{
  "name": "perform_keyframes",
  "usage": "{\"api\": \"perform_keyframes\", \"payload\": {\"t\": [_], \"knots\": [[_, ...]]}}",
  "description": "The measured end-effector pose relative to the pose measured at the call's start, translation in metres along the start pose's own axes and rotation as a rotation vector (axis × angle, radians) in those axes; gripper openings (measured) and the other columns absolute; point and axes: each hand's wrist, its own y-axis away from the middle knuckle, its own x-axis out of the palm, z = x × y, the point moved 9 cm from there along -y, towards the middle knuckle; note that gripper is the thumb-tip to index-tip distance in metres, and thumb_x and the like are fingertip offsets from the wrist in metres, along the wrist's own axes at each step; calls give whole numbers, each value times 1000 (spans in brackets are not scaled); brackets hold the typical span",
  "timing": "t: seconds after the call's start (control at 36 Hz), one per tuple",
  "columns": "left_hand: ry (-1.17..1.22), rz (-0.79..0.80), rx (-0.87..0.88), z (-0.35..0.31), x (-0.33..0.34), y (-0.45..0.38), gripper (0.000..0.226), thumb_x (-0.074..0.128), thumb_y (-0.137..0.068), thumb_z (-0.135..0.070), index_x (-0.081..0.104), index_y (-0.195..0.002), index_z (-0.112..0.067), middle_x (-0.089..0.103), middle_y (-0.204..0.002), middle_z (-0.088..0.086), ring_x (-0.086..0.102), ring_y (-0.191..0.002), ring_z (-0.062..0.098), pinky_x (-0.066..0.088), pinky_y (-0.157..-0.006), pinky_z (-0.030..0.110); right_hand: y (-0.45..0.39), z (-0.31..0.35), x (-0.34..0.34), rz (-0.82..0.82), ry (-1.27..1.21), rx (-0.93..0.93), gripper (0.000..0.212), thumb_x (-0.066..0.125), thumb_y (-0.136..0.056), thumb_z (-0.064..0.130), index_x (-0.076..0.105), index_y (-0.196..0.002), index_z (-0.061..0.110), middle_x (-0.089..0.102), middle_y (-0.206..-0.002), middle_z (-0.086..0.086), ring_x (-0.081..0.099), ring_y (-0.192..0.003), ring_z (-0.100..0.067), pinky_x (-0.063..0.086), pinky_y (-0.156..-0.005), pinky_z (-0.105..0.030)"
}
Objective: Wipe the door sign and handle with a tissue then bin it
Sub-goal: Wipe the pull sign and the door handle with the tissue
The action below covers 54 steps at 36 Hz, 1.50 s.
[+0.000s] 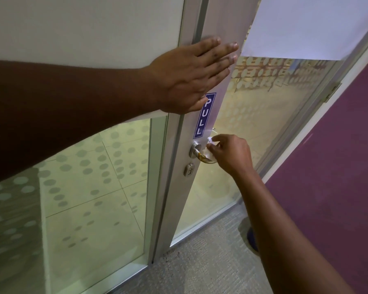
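Observation:
A blue "PULL" sign runs vertically down the silver door frame. Below it sits a metal lever handle with a keyhole underneath. My right hand is closed around a small white tissue and presses it against the handle's lever. My left hand lies flat with fingers spread on the door frame above the sign, its thumb touching the sign's top edge. Most of the tissue is hidden inside my right hand.
The door has frosted glass with a dotted pattern, and a fixed glass panel stands to its left. A purple wall rises at the right. Grey carpet covers the floor. No bin is visible.

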Motion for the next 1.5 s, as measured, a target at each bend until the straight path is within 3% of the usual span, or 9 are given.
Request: {"api": "perform_keyframes", "payload": {"t": [0.28, 0.36, 0.44, 0.64, 0.78, 0.97, 1.08, 1.31, 1.5], "knots": [[118, -12, -36, -31, 4, 10, 76, 4, -101, -48, -2, -156, 3, 1, -167, 24, -2, -156, 37, 3, -128, 47, 1, 30, 27, 90, 356, -162, 23, 61, -92, 35, 75, -103, 20, 71, -87, -7, 64, -75, -30, 57, -72, -36], [133, 7, -30, -40, 7, 13, 76, 5, -101, -48, 0, -157, 3, 0, -167, 25, -3, -156, 37, 2, -128, 47, 7, 34, 33, 66, 461, -240, 21, 60, -95, 32, 75, -100, 17, 54, -76, -1, 49, -71, -26, 49, -74, -36], [121, 7, -30, -44, 12, 16, 76, 1, -100, -47, 3, -158, 3, 2, -167, 25, -1, -156, 37, 4, -128, 47, 10, 36, 38, 47, 523, -281, 25, 56, -97, 33, 72, -93, 14, 55, -80, -3, 39, -75, -25, 48, -82, -41], [27, 40, 14, -49, 28, 20, 74, -1, -101, -45, -1, -158, 3, -4, -165, 29, -5, -155, 41, 2, -128, 49, 19, 26, 45, 80, 614, -330, 18, 60, -94, 33, 71, -102, 21, 63, -97, -4, 56, -95, -26, 42, -93, -45], [-61, 38, 43, -53, 32, 20, 73, -3, -101, -43, -4, -156, 5, -6, -165, 29, -5, -155, 41, 2, -128, 49, 18, 21, 41, 94, 616, -375, 27, 55, -97, 43, 71, -107, 24, 64, -108, -2, 56, -103, -24, 40, -92, -41], [-75, 55, 50, -54, 35, 19, 73, -3, -101, -43, -6, -156, 7, -7, -165, 30, -5, -155, 41, 2, -127, 49, 21, 20, 40, 122, 657, -435, 45, 43, -98, 54, 67, -107, 17, 63, -101, -3, 55, -97, -23, 42, -86, -40], [-68, 69, 36, -51, 35, 19, 74, -2, -102, -44, -5, -158, 4, -8, -165, 29, -5, -155, 41, 2, -127, 48, 25, 19, 35, 112, 604, -449, 32, 44, -102, 37, 70, -114, 22, 64, -101, -1, 54, -91, -20, 44, -86, -35], [-98, 55, 41, -52, 32, 20, 73, -3, -101, -44, -3, -157, 4, -3, -166, 27, -1, -156, 39, 4, -126, 48, 9, 23, 10, 110, 440, -294, 22, 56, -98, 28, 76, -104, 20, 62, -90, 0, 58, -76, -17, 54, -65, -35], [-70, 66, 22, -51, 33, 20, 75, -3, -101, -44, -4, -158, 5, -5, -166, 26, -1, -156, 39, 4, -127, 47, 13, 51, 30, 176, 417, -351, 12, 62, -91, 10, 71, -94, 17, 69, -85, -6, 64, -72, -30, 52, -67, -35]]}}
